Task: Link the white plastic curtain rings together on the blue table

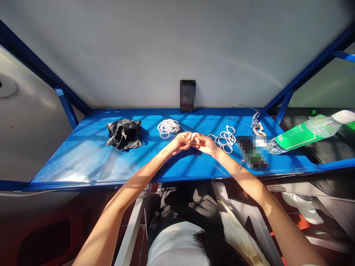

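Note:
Over the middle of the blue table (155, 166), my left hand (181, 142) and my right hand (204, 143) meet at the fingertips. Both are closed in a pinch on a small white piece (193, 136), mostly hidden by the fingers; its kind cannot be made out. Just behind my left hand lies a heap of white rings (168, 128). To the right of my right hand, several more white rings (226, 140) are spread out, some overlapping.
A crumpled black plastic bag (124, 135) sits on the left. Upright against the back wall stands a dark blurred object (188, 96). At right are eyeglasses (255, 119), a blurred phone-like object (253, 153) and a green-labelled bottle (302, 135).

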{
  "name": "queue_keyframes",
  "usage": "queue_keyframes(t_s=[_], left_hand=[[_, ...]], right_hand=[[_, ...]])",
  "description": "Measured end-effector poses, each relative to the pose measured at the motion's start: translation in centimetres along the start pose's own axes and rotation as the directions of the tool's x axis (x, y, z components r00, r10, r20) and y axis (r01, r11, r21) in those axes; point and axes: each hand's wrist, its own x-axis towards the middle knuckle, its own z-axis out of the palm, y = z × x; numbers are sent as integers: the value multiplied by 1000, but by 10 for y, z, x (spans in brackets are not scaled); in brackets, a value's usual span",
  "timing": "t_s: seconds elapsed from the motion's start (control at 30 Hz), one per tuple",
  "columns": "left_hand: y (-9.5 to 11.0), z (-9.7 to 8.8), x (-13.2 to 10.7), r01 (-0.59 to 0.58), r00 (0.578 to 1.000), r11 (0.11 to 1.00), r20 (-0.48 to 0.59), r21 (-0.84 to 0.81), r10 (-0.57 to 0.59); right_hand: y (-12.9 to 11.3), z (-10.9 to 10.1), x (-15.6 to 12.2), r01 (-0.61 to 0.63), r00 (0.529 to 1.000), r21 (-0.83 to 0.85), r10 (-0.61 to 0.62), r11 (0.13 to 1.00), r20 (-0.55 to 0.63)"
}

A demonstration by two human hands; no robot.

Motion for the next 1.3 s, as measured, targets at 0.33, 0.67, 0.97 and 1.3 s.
queue_keyframes(t_s=[0.33,0.67,0.97,1.3], left_hand=[[-9,-2,0,97,992,956,100,-276,-72],[1,2,0,49,992,930,125,-364,-3],[14,-11,1,-77,997,987,2,-143,78],[17,-50,-2,71,790,551,-384,832,478]], right_hand=[[-4,5,-4,3,1000,-66,-5,998,-28],[-4,7,-4,39,998,-64,-42,997,-42],[-15,-2,-2,157,984,-361,-179,919,-28],[-54,-67,-26,-457,570,-881,-721,121,-395]])
